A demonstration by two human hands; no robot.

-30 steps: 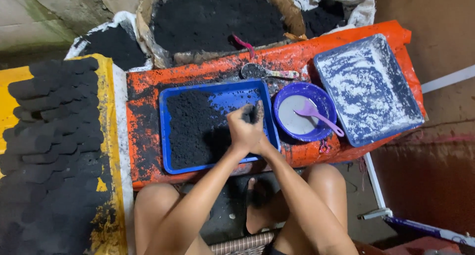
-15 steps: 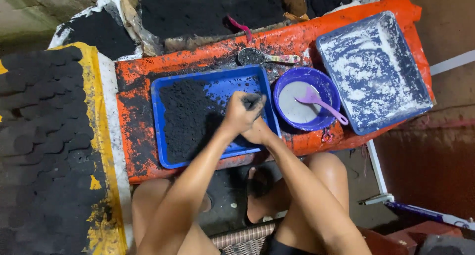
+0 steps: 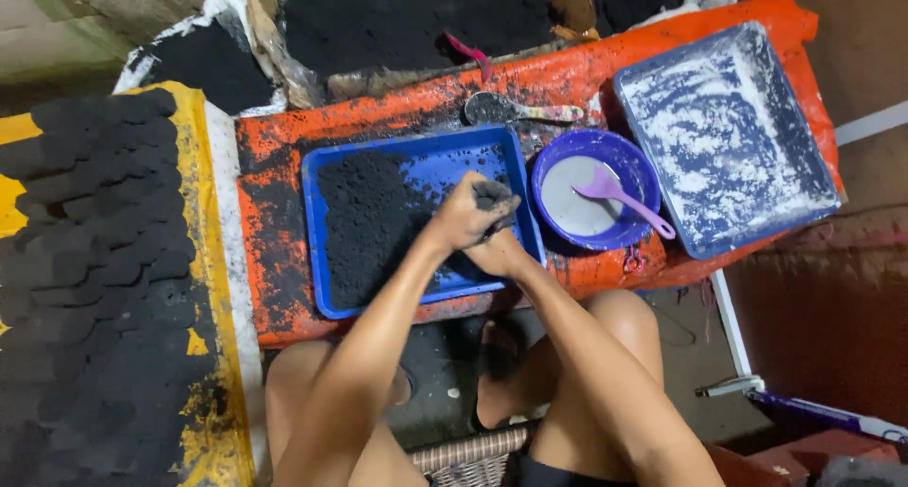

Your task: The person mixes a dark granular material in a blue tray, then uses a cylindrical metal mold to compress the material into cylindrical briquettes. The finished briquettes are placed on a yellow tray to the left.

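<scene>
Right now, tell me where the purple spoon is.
The purple spoon lies in the purple bowl, between the blue tray and the flour-dusted tray.

A purple bowl [image 3: 553, 163] holds a lilac spoon [image 3: 619, 198]; beside it lies a floury blue tray [image 3: 724, 132]. Black pressed lumps [image 3: 90, 260] cover the yellow board [image 3: 210, 260] at left

Both hands [image 3: 482, 224] together — fingers curled, blackened

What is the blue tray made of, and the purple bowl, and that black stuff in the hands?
The blue tray looks like smooth moulded plastic: even colour, rounded rim. The purple bowl seems plastic too, glossy, with a matching purple spoon. The black stuff looks like a crumbly, matte powder, maybe charcoal; a lump is pressed between the left hand and right hand.
</scene>
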